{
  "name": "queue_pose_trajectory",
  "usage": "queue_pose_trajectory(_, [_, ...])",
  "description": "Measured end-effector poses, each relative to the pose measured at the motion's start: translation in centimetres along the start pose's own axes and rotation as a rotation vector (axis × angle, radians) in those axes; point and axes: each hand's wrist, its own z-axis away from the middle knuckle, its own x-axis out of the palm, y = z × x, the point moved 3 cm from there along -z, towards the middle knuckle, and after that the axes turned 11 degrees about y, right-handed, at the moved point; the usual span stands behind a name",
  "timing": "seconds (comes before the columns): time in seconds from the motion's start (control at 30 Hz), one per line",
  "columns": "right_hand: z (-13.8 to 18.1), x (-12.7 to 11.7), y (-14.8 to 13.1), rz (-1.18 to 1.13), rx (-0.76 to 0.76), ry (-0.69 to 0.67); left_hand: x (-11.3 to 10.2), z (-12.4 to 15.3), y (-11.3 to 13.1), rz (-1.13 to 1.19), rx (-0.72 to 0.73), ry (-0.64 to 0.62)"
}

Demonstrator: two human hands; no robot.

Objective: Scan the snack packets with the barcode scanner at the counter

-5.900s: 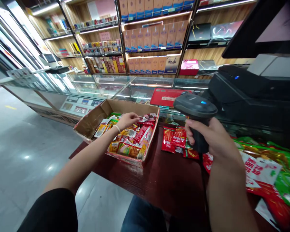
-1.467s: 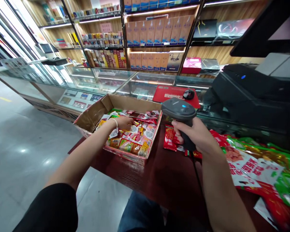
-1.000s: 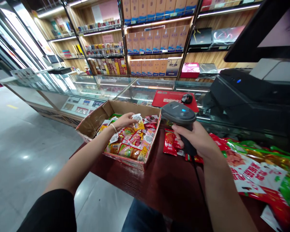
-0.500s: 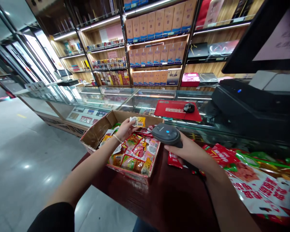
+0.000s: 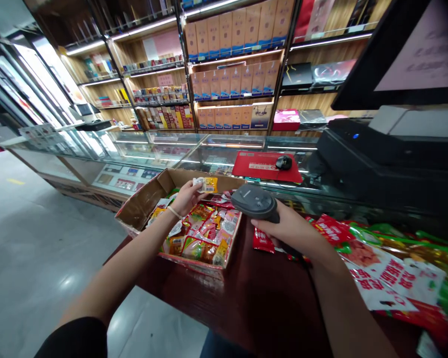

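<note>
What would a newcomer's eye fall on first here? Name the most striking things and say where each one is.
At centre, the left hand holds a small packet above a cardboard box full of bright snacks. Beside it, the right hand grips a dark scanner. Red and green bags lie on the table at the right.

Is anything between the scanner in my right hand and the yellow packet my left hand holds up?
Nothing visible. The left hand holds the yellow packet above the far edge of the cardboard box; the scanner in the right hand sits just right of it, only open air between them.
</note>
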Motion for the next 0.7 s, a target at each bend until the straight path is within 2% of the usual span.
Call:
queue_pose_trajectory(0.1, [0.2, -1.9, 0.3, -0.057, 0.016, 0.036, 0.5, 0.8, 0.5, -0.043, -0.006, -0.020])
queue_pose_trajectory(0.27, [0.9, -7.2, 1.3, -0.197, 0.005, 0.235, 3.3, 2.9, 1.2, -0.156, -0.019, -0.164])
queue_pose_trajectory(0.47, [2.3, -12.6, 2.4, -0.331, 0.004, 0.422, 9.7, 6.3, -0.3, -0.259, -0.078, -0.342])
queue_pose_trajectory(0.7, [4.1, -15.4, 2.6, -0.414, -0.001, 0.488, 17.8, 8.8, -5.1, -0.374, -0.201, -0.383])
